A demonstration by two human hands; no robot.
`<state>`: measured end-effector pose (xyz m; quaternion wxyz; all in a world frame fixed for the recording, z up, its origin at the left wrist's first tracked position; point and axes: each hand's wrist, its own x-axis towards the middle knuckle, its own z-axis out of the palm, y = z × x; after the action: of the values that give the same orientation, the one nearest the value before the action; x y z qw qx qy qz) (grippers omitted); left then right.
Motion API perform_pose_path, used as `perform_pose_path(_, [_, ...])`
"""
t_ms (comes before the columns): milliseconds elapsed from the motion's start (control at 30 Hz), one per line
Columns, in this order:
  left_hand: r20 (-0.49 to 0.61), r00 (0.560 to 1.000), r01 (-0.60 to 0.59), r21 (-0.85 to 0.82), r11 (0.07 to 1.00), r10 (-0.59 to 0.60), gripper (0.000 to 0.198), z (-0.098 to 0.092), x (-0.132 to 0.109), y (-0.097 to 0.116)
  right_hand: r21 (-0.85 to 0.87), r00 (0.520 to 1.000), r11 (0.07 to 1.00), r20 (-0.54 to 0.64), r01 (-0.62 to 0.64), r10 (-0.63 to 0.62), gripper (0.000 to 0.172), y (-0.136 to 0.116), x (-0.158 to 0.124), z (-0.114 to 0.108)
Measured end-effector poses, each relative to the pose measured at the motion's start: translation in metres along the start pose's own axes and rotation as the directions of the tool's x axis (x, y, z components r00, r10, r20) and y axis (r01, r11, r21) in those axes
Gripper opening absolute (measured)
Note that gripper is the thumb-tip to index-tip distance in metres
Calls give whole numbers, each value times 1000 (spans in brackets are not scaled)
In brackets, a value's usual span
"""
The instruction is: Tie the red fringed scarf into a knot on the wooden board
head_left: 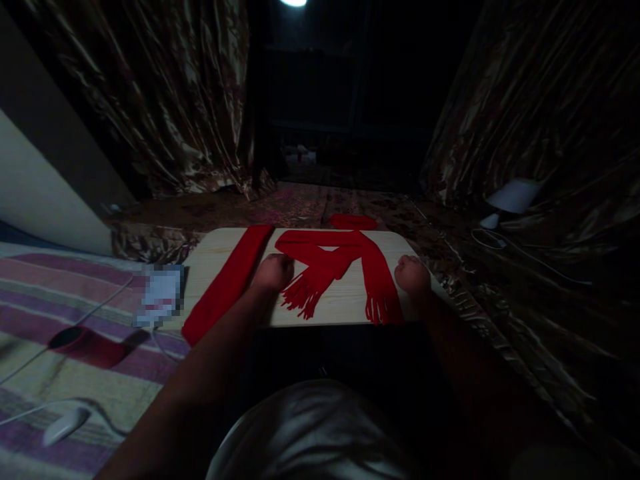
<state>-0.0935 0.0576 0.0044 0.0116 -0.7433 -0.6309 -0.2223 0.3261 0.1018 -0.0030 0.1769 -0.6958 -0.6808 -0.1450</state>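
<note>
My left hand point(275, 272) is closed in a fist on the pale wooden board point(220, 243), between two red pieces of cloth. A red scarf point(345, 257) with fringed ends lies on the board in front of me, bent and crossing over itself; its fringes point towards me. Left of my left hand, a long folded red cloth point(230, 283) runs along the board and over its near edge. On the right side of the board my right hand point(413, 275) is also a fist, apart from the scarf. Nothing shows in either fist.
Another red cloth point(353, 221) lies just beyond the board. A striped bedspread point(135, 357) on the left holds a red cylindrical object point(90, 347), a white mouse-shaped object point(66, 427) and cables. A small lamp point(515, 195) stands at right. Dark patterned curtains point(200, 100) hang behind.
</note>
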Motion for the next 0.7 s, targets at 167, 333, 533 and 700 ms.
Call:
perform_pose_path(167, [-74,997,-39,-18,999,38,36,0,-3,2,1,999,1000,-27,18,-18,40,-1,-1,-1])
perform_pose_path(333, [6,999,-48,36,998,48,30,-5,-2,4,-83,998,995,4,56,-56,34,3,2,3])
perform_pose_path(533, [18,999,34,33,999,-35,32,-18,-10,18,-118,998,992,-15,54,-56,34,4,3,5])
perform_pose_path(700, [-150,965,208,-50,977,-213,30,-51,-50,12,-140,994,985,-15,102,-105,34,6,3,5])
